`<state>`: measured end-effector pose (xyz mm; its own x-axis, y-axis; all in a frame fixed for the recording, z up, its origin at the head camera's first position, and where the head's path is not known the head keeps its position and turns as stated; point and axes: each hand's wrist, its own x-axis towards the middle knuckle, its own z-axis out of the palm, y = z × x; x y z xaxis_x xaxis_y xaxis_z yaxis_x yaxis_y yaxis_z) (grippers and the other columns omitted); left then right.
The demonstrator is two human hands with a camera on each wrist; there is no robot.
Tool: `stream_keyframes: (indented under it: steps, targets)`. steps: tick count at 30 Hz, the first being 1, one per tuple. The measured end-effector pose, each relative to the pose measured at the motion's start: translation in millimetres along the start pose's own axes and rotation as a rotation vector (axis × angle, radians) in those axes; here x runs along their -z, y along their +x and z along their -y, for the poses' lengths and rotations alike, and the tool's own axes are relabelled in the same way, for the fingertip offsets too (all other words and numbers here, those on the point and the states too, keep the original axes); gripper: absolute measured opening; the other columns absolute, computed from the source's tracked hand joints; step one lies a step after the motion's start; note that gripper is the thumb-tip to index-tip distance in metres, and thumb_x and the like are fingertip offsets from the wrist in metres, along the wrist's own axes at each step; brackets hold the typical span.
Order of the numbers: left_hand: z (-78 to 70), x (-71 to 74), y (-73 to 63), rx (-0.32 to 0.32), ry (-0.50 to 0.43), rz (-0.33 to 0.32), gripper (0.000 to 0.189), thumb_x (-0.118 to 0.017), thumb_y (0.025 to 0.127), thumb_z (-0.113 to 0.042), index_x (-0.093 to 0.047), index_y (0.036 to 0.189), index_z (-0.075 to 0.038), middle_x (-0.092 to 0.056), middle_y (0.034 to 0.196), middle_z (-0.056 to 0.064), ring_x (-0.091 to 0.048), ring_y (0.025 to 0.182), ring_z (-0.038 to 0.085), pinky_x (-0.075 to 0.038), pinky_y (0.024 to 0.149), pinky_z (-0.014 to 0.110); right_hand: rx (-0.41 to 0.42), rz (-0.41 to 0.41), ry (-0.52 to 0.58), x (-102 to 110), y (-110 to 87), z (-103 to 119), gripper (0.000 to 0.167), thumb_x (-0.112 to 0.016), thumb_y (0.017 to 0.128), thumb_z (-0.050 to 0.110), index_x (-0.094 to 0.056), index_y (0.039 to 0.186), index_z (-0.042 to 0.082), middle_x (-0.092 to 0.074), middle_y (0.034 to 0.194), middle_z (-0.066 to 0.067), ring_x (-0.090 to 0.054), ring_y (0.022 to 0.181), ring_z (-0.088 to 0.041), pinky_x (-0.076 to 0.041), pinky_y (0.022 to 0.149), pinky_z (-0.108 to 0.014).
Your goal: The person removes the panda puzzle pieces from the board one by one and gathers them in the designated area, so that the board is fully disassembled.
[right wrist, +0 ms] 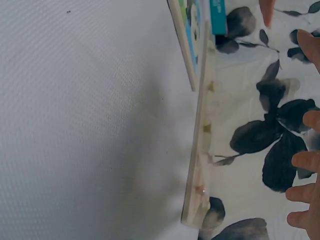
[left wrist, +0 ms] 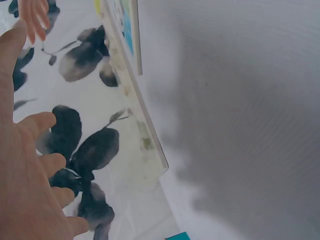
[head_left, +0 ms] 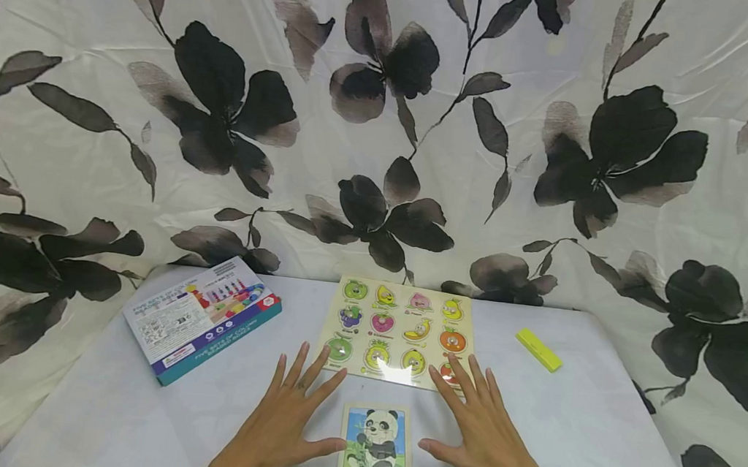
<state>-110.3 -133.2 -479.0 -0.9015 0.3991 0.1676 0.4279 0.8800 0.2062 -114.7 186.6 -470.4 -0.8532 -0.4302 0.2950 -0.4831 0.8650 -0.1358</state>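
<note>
A small panda puzzle (head_left: 376,445) in a light wooden frame lies on the table between the two hands. My left hand (head_left: 285,418) is spread with straight fingers, its thumb tip overlapping the puzzle's left edge in the head view. On the other side my right hand (head_left: 484,439) is likewise spread, the thumb pointing at the right edge of the puzzle. Neither hand grips anything. Just beyond the fingertips is a fruit puzzle board (head_left: 399,332) with rows of colourful smiling fruits. Some right fingertips overlap its lower right corner in the head view.
A white and teal printed box (head_left: 205,319) lies at an angle on the left of the table. Toward the right lies a yellow block (head_left: 539,350). Behind the white table (head_left: 596,427) hangs a cloth (head_left: 480,220) with dark flowers.
</note>
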Motion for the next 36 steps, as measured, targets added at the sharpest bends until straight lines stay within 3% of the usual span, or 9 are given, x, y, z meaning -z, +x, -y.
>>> stream_keyframes:
  steps: [5, 10, 13, 18, 23, 28, 36]
  targets:
    - [-0.8, -1.5, -1.4, 0.002, -0.010, 0.013, 0.092, -0.056, 0.071, -0.080, -0.037, 0.147, -0.033, -0.009, 0.161, 0.000, 0.001, 0.147, 0.034, 0.009, 0.114, 0.055, 0.006, -0.002, -0.002, 0, -1.4, 0, 0.094, -0.066, 0.071, 0.072, -0.035, 0.149, 0.029, -0.027, 0.157, -0.007, -0.015, 0.145, -0.039, -0.015, 0.114, -0.057]
    - [-1.5, -4.3, -1.3, 0.010, -0.037, 0.071, 0.091, -0.052, 0.073, -0.082, -0.036, 0.148, -0.033, -0.014, 0.161, 0.002, -0.003, 0.147, 0.035, -0.008, 0.113, 0.061, 0.028, -0.018, 0.011, 0, -1.8, 1, 0.094, -0.067, 0.072, 0.069, -0.032, 0.150, 0.029, -0.025, 0.157, -0.007, -0.016, 0.144, -0.038, -0.017, 0.112, -0.057]
    - [-1.7, -7.8, -0.6, 0.006, -0.110, 0.133, 0.092, -0.052, 0.073, -0.081, -0.038, 0.148, -0.030, -0.022, 0.159, 0.006, -0.009, 0.146, 0.036, -0.013, 0.113, 0.061, 0.030, -0.015, 0.038, -1, -0.2, 3, 0.090, -0.068, 0.076, 0.064, -0.032, 0.150, 0.029, -0.027, 0.157, -0.007, -0.020, 0.144, -0.036, -0.019, 0.113, -0.055]
    - [-0.3, -16.8, 1.1, 0.005, -0.215, 0.249, 0.100, -0.056, 0.068, -0.082, -0.040, 0.147, -0.023, -0.027, 0.157, 0.008, -0.012, 0.146, 0.038, -0.014, 0.113, 0.060, 0.038, 0.018, 0.192, -7, 12.5, 16, 0.065, -0.070, 0.084, 0.048, -0.049, 0.141, 0.026, -0.050, 0.142, 0.001, -0.044, 0.132, -0.023, -0.036, 0.107, -0.047]
    - [2.5, -23.7, 1.3, 0.008, -0.198, 0.277, 0.112, -0.060, 0.062, -0.083, -0.038, 0.148, -0.015, -0.027, 0.157, 0.008, -0.011, 0.145, 0.039, -0.013, 0.113, 0.061, 0.071, 0.150, 0.361, -24, 34.6, 40, 0.038, -0.066, 0.089, 0.040, -0.064, 0.122, 0.022, -0.062, 0.123, 0.009, -0.055, 0.115, -0.013, -0.046, 0.097, -0.041]
    - [2.6, -27.9, -2.5, 0.026, -0.209, 0.303, 0.114, -0.062, 0.060, -0.082, -0.039, 0.147, -0.011, -0.027, 0.157, 0.010, -0.009, 0.145, 0.043, -0.010, 0.111, 0.066, 0.128, 0.252, 0.405, -46, 50.1, 55, 0.033, -0.064, 0.090, 0.040, -0.067, 0.117, 0.021, -0.063, 0.117, 0.010, -0.055, 0.108, -0.008, -0.047, 0.094, -0.033]
    - [-2.4, -31.9, -9.5, 0.007, -0.228, 0.328, 0.105, -0.055, 0.065, -0.084, -0.038, 0.148, -0.023, -0.021, 0.158, 0.012, -0.006, 0.144, 0.045, -0.010, 0.109, 0.067, 0.144, 0.280, 0.417, -62, 59.8, 59, 0.029, -0.065, 0.091, 0.036, -0.069, 0.115, 0.022, -0.061, 0.116, 0.009, -0.052, 0.104, -0.008, -0.047, 0.091, -0.031]
